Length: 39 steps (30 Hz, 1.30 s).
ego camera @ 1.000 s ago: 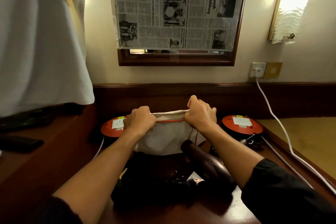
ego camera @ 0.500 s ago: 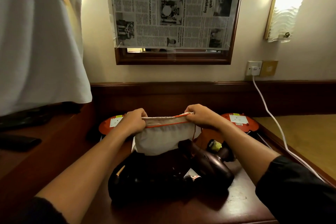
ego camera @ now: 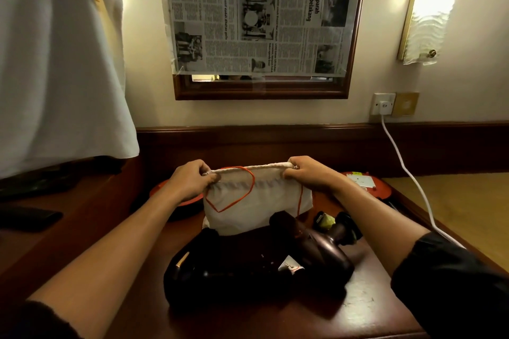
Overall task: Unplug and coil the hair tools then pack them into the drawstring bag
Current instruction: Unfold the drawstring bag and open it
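Both hands hold a cloth bag up by its top hem above a dark wooden table.

The left hand [ego camera: 190,181] pinches the left end of the gathered hem and the right hand [ego camera: 308,176] grips the right end, so the hem of the drawstring bag [ego camera: 259,201] runs straight from left to right, with the bag hanging below it. An orange cord [ego camera: 242,195] loops across the front of the bag. Just in front, on the table [ego camera: 366,303], lies a dark brown hair dryer [ego camera: 316,250], its long body running from far left to near right. A white cable [ego camera: 407,173] drops from the wall socket [ego camera: 382,104] at the right.
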Each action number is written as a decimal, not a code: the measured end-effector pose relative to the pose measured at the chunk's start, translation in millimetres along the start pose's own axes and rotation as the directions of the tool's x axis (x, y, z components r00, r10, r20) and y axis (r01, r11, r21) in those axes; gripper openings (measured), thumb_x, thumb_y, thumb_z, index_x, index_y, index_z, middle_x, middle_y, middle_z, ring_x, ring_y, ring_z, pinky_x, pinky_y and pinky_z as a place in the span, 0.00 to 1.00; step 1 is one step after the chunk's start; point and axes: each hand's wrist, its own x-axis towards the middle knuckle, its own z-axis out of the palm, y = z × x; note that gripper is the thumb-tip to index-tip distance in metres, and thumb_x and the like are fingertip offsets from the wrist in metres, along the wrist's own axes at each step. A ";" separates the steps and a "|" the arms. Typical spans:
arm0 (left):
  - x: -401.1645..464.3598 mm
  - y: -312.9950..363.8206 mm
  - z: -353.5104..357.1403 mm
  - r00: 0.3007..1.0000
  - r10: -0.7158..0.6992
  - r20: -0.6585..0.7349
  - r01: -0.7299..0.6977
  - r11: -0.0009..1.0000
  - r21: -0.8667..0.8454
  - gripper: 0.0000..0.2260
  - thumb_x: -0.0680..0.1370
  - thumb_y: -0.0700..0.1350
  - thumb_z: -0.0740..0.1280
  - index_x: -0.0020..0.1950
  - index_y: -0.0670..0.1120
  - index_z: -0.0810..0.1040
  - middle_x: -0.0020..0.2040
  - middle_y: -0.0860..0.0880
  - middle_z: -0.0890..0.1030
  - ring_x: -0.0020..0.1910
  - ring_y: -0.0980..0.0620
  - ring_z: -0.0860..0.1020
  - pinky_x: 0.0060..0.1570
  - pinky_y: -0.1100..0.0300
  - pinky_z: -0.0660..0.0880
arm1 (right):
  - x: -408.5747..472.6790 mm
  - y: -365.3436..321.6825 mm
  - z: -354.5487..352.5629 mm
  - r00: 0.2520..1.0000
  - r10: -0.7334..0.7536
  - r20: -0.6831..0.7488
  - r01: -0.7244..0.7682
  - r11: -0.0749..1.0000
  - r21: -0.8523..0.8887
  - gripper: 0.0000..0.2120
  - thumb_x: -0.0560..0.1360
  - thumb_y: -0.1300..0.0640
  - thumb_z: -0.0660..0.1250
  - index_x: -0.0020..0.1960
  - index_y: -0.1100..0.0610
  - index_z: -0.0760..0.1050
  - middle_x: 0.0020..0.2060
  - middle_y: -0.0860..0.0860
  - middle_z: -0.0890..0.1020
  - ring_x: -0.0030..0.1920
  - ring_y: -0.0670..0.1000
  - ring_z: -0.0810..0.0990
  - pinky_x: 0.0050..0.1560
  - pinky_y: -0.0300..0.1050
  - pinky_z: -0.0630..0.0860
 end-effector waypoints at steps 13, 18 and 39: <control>-1.5 71.3 25.3 0.951 0.243 0.191 -0.273 0.951 0.147 0.08 0.78 0.57 0.66 0.50 0.54 0.76 0.48 0.50 0.81 0.47 0.50 0.79 0.43 0.54 0.74 | 12.1 -30.9 18.2 0.958 -0.203 -0.204 0.188 0.978 -0.091 0.07 0.74 0.58 0.71 0.43 0.49 0.74 0.38 0.47 0.80 0.39 0.46 0.78 0.35 0.41 0.72; 1.8 34.3 16.0 0.994 0.062 0.094 -0.093 0.920 0.380 0.06 0.76 0.44 0.65 0.47 0.55 0.79 0.49 0.51 0.82 0.46 0.49 0.80 0.38 0.57 0.72 | 10.4 -9.2 -0.8 0.938 -0.123 -0.324 0.060 0.978 -0.200 0.07 0.73 0.60 0.68 0.44 0.47 0.76 0.40 0.46 0.81 0.41 0.50 0.80 0.41 0.54 0.82; 7.6 1.6 10.8 0.985 -0.157 0.076 0.143 0.977 0.157 0.09 0.75 0.37 0.67 0.39 0.47 0.84 0.38 0.47 0.83 0.39 0.47 0.82 0.39 0.53 0.80 | 1.8 59.8 -8.5 0.988 0.097 -0.117 -0.107 0.990 -0.089 0.04 0.78 0.53 0.68 0.49 0.47 0.82 0.43 0.49 0.83 0.45 0.50 0.81 0.42 0.42 0.78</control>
